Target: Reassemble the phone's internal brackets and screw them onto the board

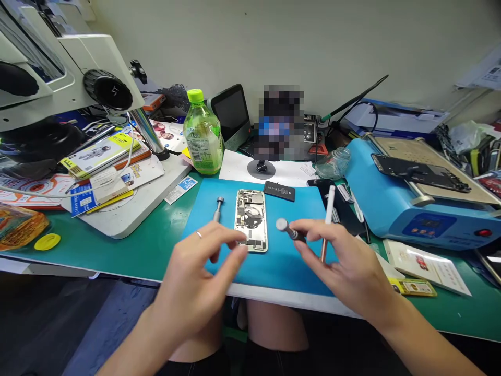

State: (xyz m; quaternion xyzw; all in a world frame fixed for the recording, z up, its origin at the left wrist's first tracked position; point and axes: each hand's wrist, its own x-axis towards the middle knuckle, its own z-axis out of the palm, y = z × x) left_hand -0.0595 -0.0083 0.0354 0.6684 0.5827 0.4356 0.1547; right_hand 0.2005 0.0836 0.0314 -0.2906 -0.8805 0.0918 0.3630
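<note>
My left hand (201,263) is over the lower left of an opened phone (251,222) with its inner parts bare. Its thumb and index tips nearly meet in a pinch; anything between them is too small to make out. Above the mat, my right hand (344,261) grips a dark screwdriver (287,230) with a round silver cap. A slim white and copper pen-like tool (329,206) also stands in that hand. Left of the phone lies another grey screwdriver (218,209), partly behind my left hand. A black phone battery (279,191) rests at the phone's upper right.
A blue mat (270,271) covers the table's middle. Behind stand a green-capped bottle (202,133), a dark screen (230,109) and a glass jar (334,163). A microscope (70,78) overhangs the left; a blue machine (415,193) bearing a phone panel (420,172) occupies the right.
</note>
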